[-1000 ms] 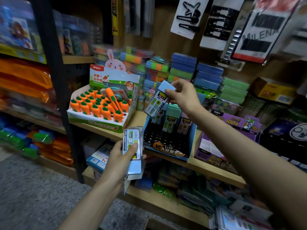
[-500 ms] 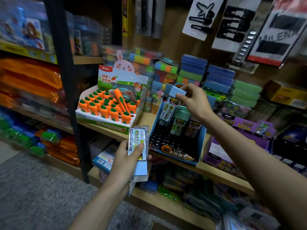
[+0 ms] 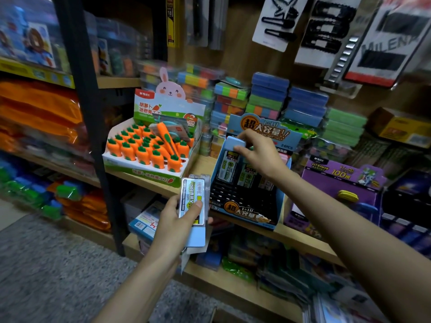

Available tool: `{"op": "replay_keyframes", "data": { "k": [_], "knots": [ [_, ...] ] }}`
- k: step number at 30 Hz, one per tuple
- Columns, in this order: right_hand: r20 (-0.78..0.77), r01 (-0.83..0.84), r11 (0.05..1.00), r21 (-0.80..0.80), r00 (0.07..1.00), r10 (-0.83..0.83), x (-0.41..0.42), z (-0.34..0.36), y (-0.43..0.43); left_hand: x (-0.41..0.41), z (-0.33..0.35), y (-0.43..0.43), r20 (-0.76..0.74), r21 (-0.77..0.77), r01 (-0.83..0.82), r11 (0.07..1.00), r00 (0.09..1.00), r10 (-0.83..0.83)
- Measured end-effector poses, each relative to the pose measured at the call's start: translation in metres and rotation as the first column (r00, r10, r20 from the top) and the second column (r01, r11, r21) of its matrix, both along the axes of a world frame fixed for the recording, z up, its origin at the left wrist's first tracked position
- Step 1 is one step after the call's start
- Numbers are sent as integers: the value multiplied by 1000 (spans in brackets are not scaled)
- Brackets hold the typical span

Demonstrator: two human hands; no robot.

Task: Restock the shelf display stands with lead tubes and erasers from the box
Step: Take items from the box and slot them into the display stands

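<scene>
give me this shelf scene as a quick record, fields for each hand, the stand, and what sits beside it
left hand: grips a stack of lead tubes, thumb across the front label
right hand: pinches the blue cap of one lead tube at the stand's back-left slots
display stand: blue, with a black slotted tray; back-row tubes in place, front slots bare
beside it: carrot display box on its left, on the same wooden shelf
task state: restocking under way, more tubes in hand
</scene>
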State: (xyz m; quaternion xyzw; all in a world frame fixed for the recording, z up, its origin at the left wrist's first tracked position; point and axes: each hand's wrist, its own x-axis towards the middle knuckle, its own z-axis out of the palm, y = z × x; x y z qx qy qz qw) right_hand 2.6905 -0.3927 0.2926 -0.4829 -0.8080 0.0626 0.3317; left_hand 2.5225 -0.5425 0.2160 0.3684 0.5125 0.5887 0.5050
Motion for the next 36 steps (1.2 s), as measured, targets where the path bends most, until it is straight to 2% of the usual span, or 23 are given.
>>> {"op": "replay_keyframes", "data": {
  "k": [3,14,20,24,26,32,36],
  "knots": [
    [-8,4,1000,26,1000,-4,0,-1,0,2,3,-1,46,1,11,1000,999,-11],
    [33,-20,999,40,999,19,-1,-2,2,1,2,0,58,-1,21,1000,998,-21],
    [5,65,997,33,998,-65,-5,-3,5,3,3,-1,47,17,39,999,998,-40],
    [-69,69,997,-16,995,-70,-8,-7,5,3,3,-2,53,30,42,999,998,-43],
    [-12,89,996,1,996,-89,-8,-13,6,3,4,-2,57,40,36,999,998,-38],
    [313,100,968,230,934,-171,-2,-11,13,4,4,0,105,34,30,999,994,-34],
    [391,42,961,273,908,-151,3,-2,-7,8,2,1,156,27,20,999,987,-24]
  ]
}}
